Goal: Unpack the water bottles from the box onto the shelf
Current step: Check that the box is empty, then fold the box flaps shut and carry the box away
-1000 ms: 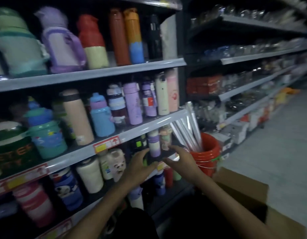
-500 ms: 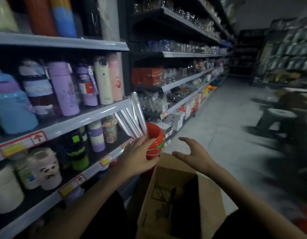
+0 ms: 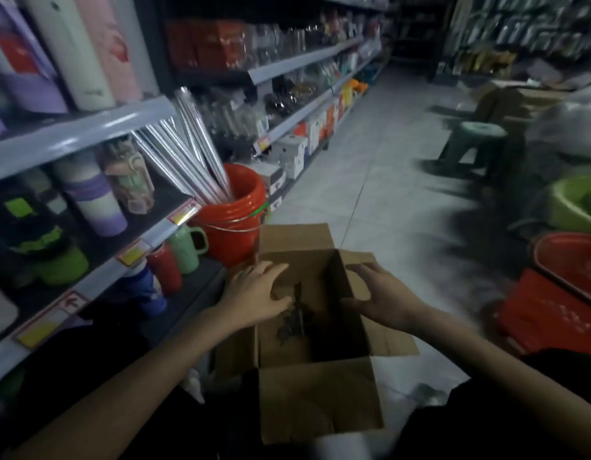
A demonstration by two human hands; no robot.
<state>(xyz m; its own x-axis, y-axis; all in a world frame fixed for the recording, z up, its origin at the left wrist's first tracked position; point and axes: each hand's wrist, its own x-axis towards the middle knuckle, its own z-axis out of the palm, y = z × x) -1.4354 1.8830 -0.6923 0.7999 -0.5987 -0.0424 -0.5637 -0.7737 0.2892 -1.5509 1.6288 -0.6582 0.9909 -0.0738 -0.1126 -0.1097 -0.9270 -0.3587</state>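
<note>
1. The cardboard box (image 3: 315,398) sits open on the floor at 6 o'clock, flaps spread, its inside dark with something indistinct in it.
2. The left hand (image 3: 254,295) hovers over the box's left rim, grip open, fingers spread, holding nothing.
3. The right hand (image 3: 383,297) hovers over the right rim, grip open and empty.
4. Water bottles (image 3: 88,200) stand on the shelf (image 3: 78,131) at 9 to 10 o'clock.
5. A red bucket (image 3: 234,224) of shiny rolls stands just beyond the box at 12 o'clock.
</note>
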